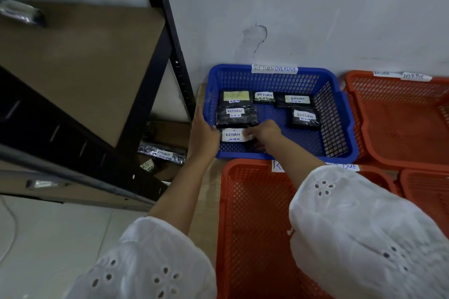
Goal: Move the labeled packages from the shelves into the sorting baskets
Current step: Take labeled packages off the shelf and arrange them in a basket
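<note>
Package [233, 135]: long axis laid hand to hand, right end gripped by curled right hand [265, 132], left end met by straight-fingered left hand [203, 132].

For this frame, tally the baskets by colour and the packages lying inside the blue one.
Blue basket: 1
Orange baskets: 3
Packages in the blue basket: 6
Total: 10
</note>
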Demonstrator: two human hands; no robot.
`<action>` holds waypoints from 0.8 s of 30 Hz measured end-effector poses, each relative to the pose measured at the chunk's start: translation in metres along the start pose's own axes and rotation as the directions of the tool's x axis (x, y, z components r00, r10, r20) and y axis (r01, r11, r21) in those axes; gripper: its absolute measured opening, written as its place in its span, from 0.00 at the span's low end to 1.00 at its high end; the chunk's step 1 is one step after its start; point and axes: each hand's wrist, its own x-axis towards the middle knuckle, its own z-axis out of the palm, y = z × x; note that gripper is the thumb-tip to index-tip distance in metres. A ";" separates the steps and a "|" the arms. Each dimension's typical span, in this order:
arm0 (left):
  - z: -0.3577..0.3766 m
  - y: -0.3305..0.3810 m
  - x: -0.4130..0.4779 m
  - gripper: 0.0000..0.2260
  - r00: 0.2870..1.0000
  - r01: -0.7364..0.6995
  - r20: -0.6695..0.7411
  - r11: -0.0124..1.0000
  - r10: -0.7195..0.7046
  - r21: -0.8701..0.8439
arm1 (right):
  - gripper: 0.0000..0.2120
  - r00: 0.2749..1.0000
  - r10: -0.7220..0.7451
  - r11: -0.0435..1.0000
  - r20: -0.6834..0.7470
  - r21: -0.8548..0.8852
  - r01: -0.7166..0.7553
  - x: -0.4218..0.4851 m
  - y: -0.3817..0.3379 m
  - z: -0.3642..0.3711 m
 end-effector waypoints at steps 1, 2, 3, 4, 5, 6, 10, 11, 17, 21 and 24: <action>0.000 -0.001 0.000 0.29 1.000 0.005 0.003 1.000 -0.005 0.001 | 0.14 1.000 0.001 1.000 0.004 0.002 -0.001 0.000 0.001 0.000; 0.000 -0.002 0.001 0.29 1.000 0.008 0.005 1.000 -0.008 -0.003 | 0.14 1.000 0.004 1.000 0.004 0.004 -0.004 -0.001 0.001 -0.001; 0.000 -0.003 0.001 0.29 1.000 0.007 0.007 1.000 -0.007 -0.005 | 0.16 1.000 0.004 1.000 0.004 0.007 -0.004 -0.001 0.002 -0.001; 0.000 -0.003 0.000 0.29 1.000 0.005 0.007 1.000 -0.005 -0.005 | 0.18 1.000 0.008 1.000 0.006 0.007 -0.008 -0.003 0.002 -0.001; -0.001 -0.002 0.000 0.29 1.000 0.000 0.007 1.000 0.000 -0.005 | 0.19 1.000 0.006 1.000 0.007 0.005 -0.006 -0.004 0.001 -0.002; -0.001 -0.002 0.000 0.28 1.000 -0.006 0.006 1.000 0.006 -0.004 | 0.18 1.000 0.003 1.000 0.006 0.003 -0.003 -0.006 0.000 -0.003; -0.003 0.002 -0.003 0.28 1.000 -0.014 -0.014 1.000 0.015 0.027 | 0.18 0.998 -0.039 0.999 -0.056 -0.035 0.037 -0.012 0.001 -0.010; -0.004 0.003 -0.005 0.28 0.999 -0.022 -0.025 0.999 0.023 0.042 | 0.18 0.995 -0.067 0.997 -0.075 -0.048 0.063 -0.013 0.001 -0.013; -0.017 0.020 -0.025 0.27 0.993 -0.109 -0.036 0.982 0.115 0.152 | 0.21 0.945 -0.253 0.963 -0.209 0.044 0.267 -0.047 0.006 -0.024; -0.030 0.022 -0.049 0.27 0.942 -0.333 0.033 0.917 0.334 0.219 | 0.24 0.904 -0.313 0.916 -0.291 0.160 0.368 -0.080 0.014 -0.027; -0.044 0.021 -0.070 0.29 0.891 -0.452 0.138 0.876 0.433 0.168 | 0.22 0.882 -0.344 0.876 -0.321 0.229 0.425 -0.113 0.019 -0.024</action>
